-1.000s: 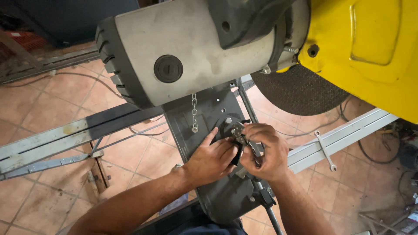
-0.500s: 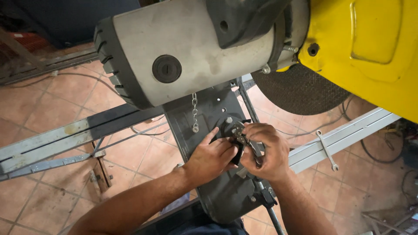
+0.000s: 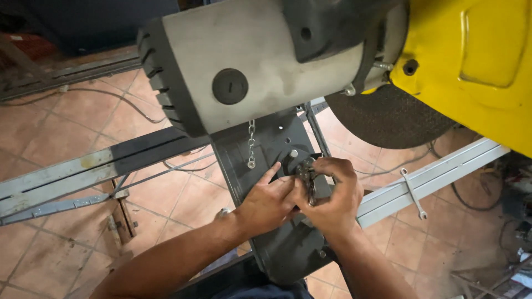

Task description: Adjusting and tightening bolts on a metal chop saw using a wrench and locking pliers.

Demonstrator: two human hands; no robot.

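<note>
Both hands work on the dark grey base plate point(image 3: 260, 166) of a chop saw. My right hand point(image 3: 331, 196) is closed around a dark metal clamp part point(image 3: 306, 176) near a round boss on the plate. My left hand point(image 3: 267, 200) presses against the same part from the left, its index finger stretched out toward the boss. Above them hangs the saw's grey motor housing point(image 3: 260, 61) with a short chain point(image 3: 251, 144) dangling from it. The abrasive disc point(image 3: 388, 116) sits under a yellow guard point(image 3: 476, 61).
A grey metal bar point(image 3: 83, 171) runs left from the saw and a pale metal profile point(image 3: 438, 177) runs right, with a spanner point(image 3: 413, 194) lying on it. Cables point(image 3: 111, 99) trail over the terracotta tiled floor. Scrap and tools lie at the far right.
My head has shifted slightly, so the saw sits a little differently in view. My left index finger now points out toward the boss; both hands stay on the clamp part.
</note>
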